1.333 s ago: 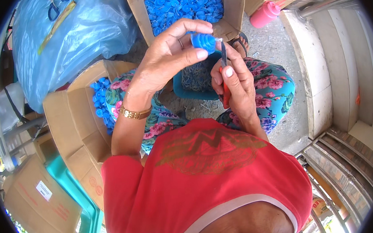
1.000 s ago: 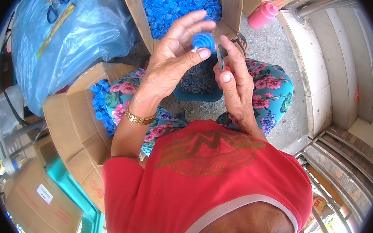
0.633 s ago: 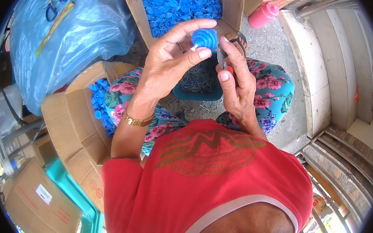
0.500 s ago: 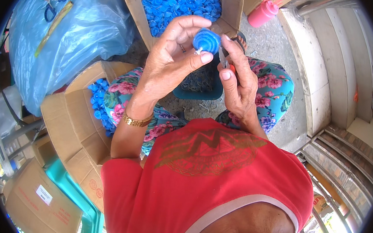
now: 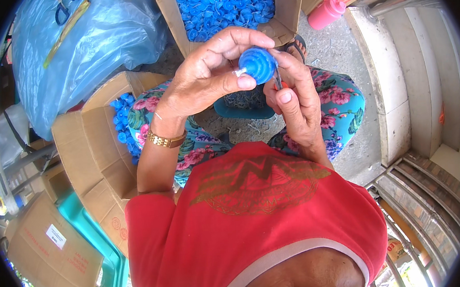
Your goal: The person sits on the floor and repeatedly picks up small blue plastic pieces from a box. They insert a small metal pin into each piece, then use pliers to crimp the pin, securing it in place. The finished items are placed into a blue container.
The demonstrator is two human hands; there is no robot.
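Note:
My left hand (image 5: 200,80) is closed on a blue, ridged, rounded candle (image 5: 257,66), gripping it between thumb and fingers. A short white wick sticks out on its left side, by my thumb. Against the candle's right side lies the tip of a small metal-bladed tool (image 5: 278,80) with a red-orange handle. My right hand (image 5: 300,100) is closed around that tool, hiding most of it, so its exact kind is unclear. Right-hand fingertips also touch or nearly touch the candle. Below both hands, a teal tub (image 5: 229,111) holds pale scraps, partly covered by my hands.
Ahead, a cardboard box (image 5: 290,11) holds many blue candles with white wicks. Another open box (image 5: 94,147) at my left holds more. A blue plastic bag (image 5: 105,40) with blue-handled scissors (image 5: 62,13) on it lies far left. A pink bottle (image 5: 326,13) stands far right.
The candle has been turned, its wick now pointing more to the left, and both hands have come slightly nearer to me. The blade now shows edge-on beside the candle.

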